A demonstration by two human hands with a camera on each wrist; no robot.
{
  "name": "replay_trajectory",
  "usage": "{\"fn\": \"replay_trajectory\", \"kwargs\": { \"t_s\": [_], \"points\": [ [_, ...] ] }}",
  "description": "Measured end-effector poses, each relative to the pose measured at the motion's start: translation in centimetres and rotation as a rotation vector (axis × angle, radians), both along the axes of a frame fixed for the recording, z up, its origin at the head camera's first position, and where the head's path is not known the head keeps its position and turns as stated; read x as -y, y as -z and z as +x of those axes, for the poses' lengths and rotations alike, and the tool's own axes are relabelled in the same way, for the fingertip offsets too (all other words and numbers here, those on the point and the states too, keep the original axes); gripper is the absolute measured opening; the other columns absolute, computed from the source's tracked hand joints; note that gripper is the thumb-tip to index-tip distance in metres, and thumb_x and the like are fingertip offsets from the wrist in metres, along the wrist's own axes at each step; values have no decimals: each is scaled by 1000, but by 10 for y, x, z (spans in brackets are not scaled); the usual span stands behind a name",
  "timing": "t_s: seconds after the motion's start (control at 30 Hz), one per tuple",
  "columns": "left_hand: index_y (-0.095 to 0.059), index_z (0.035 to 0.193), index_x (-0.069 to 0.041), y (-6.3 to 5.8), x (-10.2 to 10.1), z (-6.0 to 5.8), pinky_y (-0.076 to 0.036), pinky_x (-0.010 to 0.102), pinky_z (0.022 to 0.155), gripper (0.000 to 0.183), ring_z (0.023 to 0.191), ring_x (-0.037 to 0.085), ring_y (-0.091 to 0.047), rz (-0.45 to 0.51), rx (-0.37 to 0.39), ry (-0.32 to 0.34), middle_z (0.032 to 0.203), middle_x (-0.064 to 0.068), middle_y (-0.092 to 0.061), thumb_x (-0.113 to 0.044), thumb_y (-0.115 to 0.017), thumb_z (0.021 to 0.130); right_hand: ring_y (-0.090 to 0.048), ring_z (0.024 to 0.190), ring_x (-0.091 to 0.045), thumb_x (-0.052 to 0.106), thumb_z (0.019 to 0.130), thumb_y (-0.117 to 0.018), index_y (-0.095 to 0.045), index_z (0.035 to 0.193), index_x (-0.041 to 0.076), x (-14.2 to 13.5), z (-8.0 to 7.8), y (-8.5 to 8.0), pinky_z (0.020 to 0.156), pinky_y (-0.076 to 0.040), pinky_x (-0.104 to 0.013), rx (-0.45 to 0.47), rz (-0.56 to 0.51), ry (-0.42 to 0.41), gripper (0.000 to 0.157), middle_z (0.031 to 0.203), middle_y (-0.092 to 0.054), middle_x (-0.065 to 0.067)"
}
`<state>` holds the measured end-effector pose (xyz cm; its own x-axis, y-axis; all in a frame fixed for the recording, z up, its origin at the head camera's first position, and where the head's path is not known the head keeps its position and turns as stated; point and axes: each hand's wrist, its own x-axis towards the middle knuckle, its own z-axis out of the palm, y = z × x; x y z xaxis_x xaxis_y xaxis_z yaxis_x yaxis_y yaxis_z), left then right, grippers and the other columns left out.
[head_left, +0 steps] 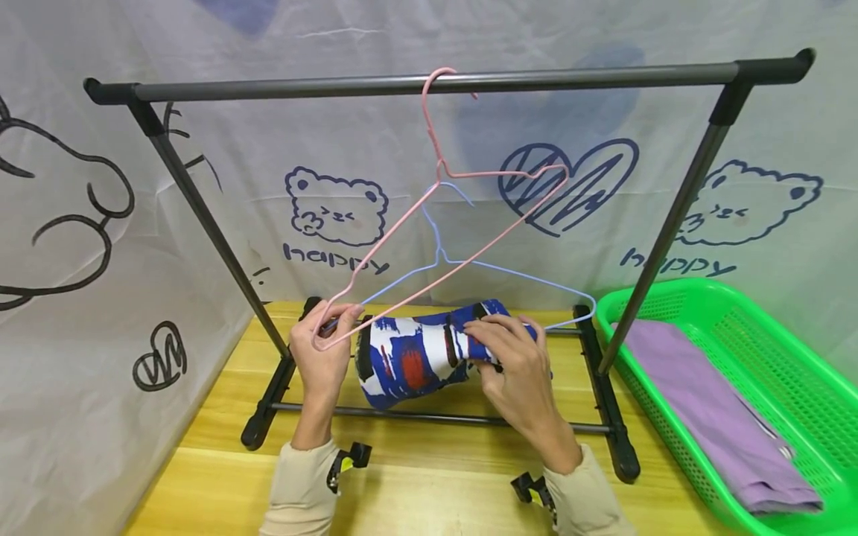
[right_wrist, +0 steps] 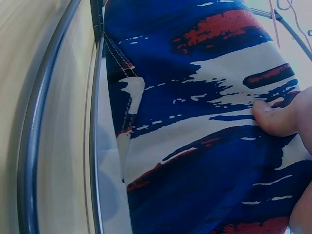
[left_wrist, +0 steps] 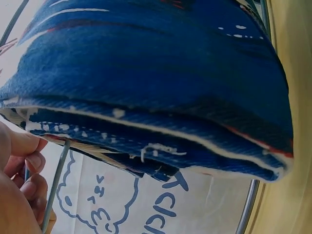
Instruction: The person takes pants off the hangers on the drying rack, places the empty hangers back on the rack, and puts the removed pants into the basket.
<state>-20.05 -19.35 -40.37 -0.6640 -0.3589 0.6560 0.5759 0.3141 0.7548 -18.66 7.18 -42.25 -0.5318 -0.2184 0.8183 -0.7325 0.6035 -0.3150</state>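
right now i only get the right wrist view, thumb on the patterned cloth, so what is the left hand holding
Observer: The left hand grips the left end of the blue hanger.
Operator: ok, is that hanging up
Observer: No, its hook is free, below the rail; only the pink hanger hangs there.
Operator: anything off to the right
Observer: Yes, a green basket with a folded purple cloth in it.
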Motion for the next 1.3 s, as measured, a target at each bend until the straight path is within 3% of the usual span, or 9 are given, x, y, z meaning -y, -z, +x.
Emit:
{"fn": "replay_trajectory", "kwargs": {
  "t_s": [0.1, 0.3, 0.57, 0.77, 0.9, 1.0, 1.13, 1.3],
  "points": [
    [-77, 88, 8, 1, 0, -1, -43, 12, 53, 11, 60, 9, -52, -1, -21, 24, 77, 19, -68, -3, -79, 90, -64, 111, -31, -10, 74, -74, -78, 110, 8, 0, -1, 1, 107, -33, -62, 10, -27, -13, 40, 111, -76, -7],
    [-77, 87, 7, 4, 1, -5, -54, 15, 65, 12, 69, 10, -62, 48, -6, 41, 82, 21, -72, -5, -80, 89, -64, 111, -31, -11, 74, -69, -78, 109, 8, 0, 0, -1, 109, -32, -61, -1, -51, -45, 41, 111, -76, -7],
    [-77, 87, 9, 12, 3, -13, -46, 14, 57, 10, 64, 9, -54, 96, -26, 85, 80, 26, -68, 0, -80, 88, -66, 107, -30, -18, 69, -71, -79, 107, 7, -3, 0, -3, 112, -32, -59, 7, -77, -90, 45, 107, -77, -8],
    [-75, 87, 12, 16, 7, -17, -34, 15, 53, 7, 63, 9, -46, 94, -31, 124, 78, 14, -69, 6, -78, 86, -66, 107, -32, -20, 69, -77, -78, 108, 5, -8, 0, -4, 115, -30, -59, 20, -117, -114, 46, 108, -76, -10],
    [-73, 87, 16, 7, 5, -10, -39, 15, 58, 4, 69, 8, -51, 89, 11, 119, 79, 15, -69, 12, -75, 86, -66, 108, -33, -16, 72, -79, -78, 109, 4, -10, 1, -7, 117, -28, -58, 37, -157, -131, 41, 109, -76, -11],
    [-73, 88, 16, 10, 6, -11, -42, 15, 60, 6, 72, 8, -53, 98, 28, 123, 81, 13, -69, 11, -75, 86, -66, 109, -33, -13, 74, -80, -78, 109, 3, -11, 1, -9, 118, -27, -57, 41, -169, -143, 39, 109, -76, -11],
    [-75, 89, 13, 22, 11, -21, -44, 14, 59, 7, 69, 8, -54, 143, 39, 146, 79, -1, -69, 7, -77, 87, -66, 109, -32, -16, 72, -80, -78, 109, 2, -12, 0, -8, 119, -26, -57, 40, -192, -155, 41, 109, -76, -11],
    [-76, 89, 12, 23, 10, -22, -51, 15, 66, 8, 72, 7, -57, 150, 59, 112, 79, -5, -70, 4, -77, 88, -66, 108, -32, -18, 70, -78, -78, 109, 3, -14, 0, -10, 119, -24, -59, 7, -201, -160, 44, 108, -76, -10]
  ]
}}
